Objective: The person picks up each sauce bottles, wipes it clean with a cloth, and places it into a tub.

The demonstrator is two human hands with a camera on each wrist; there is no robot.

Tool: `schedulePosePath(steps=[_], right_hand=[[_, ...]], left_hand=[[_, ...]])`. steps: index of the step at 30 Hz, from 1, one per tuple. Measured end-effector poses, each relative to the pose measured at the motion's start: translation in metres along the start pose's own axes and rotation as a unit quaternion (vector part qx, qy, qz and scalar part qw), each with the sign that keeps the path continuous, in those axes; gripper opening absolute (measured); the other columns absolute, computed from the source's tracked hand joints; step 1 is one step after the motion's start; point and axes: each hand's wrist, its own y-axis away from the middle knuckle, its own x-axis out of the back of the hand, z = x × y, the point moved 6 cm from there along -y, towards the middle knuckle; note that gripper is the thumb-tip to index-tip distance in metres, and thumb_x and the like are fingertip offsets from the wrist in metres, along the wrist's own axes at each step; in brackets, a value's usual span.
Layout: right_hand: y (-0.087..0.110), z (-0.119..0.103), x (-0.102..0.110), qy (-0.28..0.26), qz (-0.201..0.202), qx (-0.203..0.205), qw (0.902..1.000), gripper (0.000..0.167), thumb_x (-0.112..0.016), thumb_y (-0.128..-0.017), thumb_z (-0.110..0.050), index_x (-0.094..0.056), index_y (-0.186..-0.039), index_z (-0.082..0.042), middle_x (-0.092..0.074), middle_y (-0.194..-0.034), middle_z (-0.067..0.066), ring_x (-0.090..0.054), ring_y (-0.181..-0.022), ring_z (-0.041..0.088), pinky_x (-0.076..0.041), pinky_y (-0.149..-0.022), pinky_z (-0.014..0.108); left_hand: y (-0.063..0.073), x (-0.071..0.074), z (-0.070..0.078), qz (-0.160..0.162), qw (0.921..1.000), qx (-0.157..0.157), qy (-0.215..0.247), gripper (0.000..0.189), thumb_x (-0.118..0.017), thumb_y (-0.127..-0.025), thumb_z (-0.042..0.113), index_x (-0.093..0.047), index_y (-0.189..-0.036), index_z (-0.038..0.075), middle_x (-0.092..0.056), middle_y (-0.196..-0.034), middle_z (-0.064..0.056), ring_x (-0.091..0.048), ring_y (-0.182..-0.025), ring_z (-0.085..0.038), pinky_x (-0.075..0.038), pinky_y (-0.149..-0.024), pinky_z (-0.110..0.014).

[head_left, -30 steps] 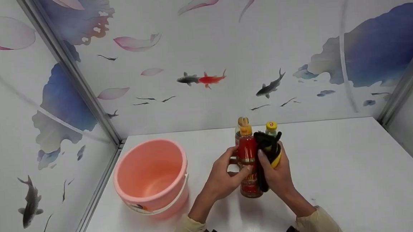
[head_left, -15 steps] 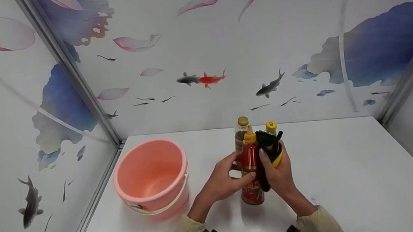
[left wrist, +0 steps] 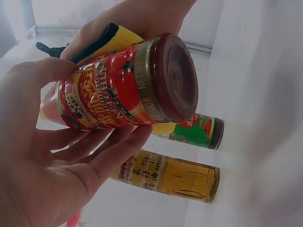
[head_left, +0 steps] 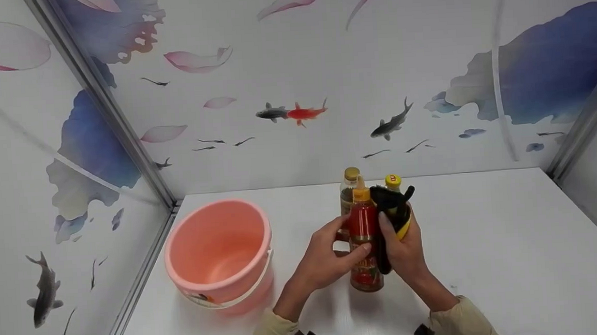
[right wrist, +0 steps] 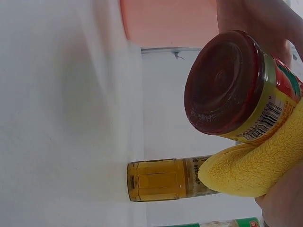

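In the head view my left hand grips an upright ketchup bottle with an orange-yellow nozzle cap. Its thumb lies across the label and its fingers go round the far side. My right hand holds a black and yellow cloth against the bottle's right side. The cloth's fuzzy yellow face shows in the right wrist view, close along the bottle. Both wrist views show the bottle's base raised off the table. The cloth hides part of the label.
Behind the hands stand an oil bottle with a gold cap and a green-labelled bottle with a yellow cap. A pink bucket with a white handle stands left on the white table. Printed wall panels enclose the back and sides.
The ketchup bottle has shifted slightly right and nearer to me, showing the gold-capped bottle behind it. The cloth and right hand have moved slightly right. Both grips hold.
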Motion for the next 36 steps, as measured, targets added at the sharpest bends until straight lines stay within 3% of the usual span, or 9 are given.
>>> schedulePosePath(steps=[6, 19, 27, 36], right_hand=[[0.002, 0.0, -0.001, 0.009, -0.004, -0.007, 0.9999, 0.042, -0.051, -0.112, -0.004, -0.047, -0.153, -0.007, -0.064, -0.131, 0.013, -0.069, -0.111, 0.021, -0.063, -0.095, 0.029], [0.007, 0.005, -0.009, 0.013, -0.028, -0.034, 0.9989, 0.047, -0.053, -0.111, -0.004, -0.043, -0.157, -0.008, -0.064, -0.135, 0.009, -0.068, -0.116, 0.021, -0.061, -0.1, 0.029], [0.008, 0.005, -0.011, 0.025, -0.036, -0.012, 0.999, 0.044, -0.052, -0.111, -0.003, -0.044, -0.155, -0.007, -0.064, -0.135, 0.009, -0.069, -0.116, 0.021, -0.061, -0.099, 0.029], [0.008, 0.007, -0.01, 0.019, -0.018, -0.026, 0.9993, 0.042, -0.051, -0.113, -0.005, -0.045, -0.154, -0.008, -0.065, -0.134, 0.01, -0.069, -0.115, 0.022, -0.062, -0.096, 0.029]], left_hand=[[0.001, 0.004, 0.003, 0.034, 0.9994, -0.005, 0.007, 0.07, -0.079, -0.098, 0.046, -0.048, -0.158, 0.027, -0.069, -0.132, 0.003, -0.072, -0.11, -0.01, -0.066, -0.08, -0.027], [0.001, 0.014, 0.009, 0.113, 0.9928, -0.014, 0.037, 0.062, -0.077, -0.1, 0.042, -0.051, -0.154, 0.028, -0.068, -0.142, 0.001, -0.073, -0.118, -0.016, -0.067, -0.087, -0.036], [0.0, 0.013, 0.008, 0.101, 0.9941, -0.014, 0.037, 0.061, -0.074, -0.101, 0.041, -0.049, -0.155, 0.03, -0.064, -0.145, 0.0, -0.072, -0.118, -0.017, -0.067, -0.089, -0.038], [0.001, 0.01, 0.007, 0.09, 0.9957, -0.014, 0.016, 0.062, -0.076, -0.1, 0.043, -0.049, -0.155, 0.03, -0.06, -0.149, 0.005, -0.072, -0.119, -0.015, -0.067, -0.089, -0.036]])
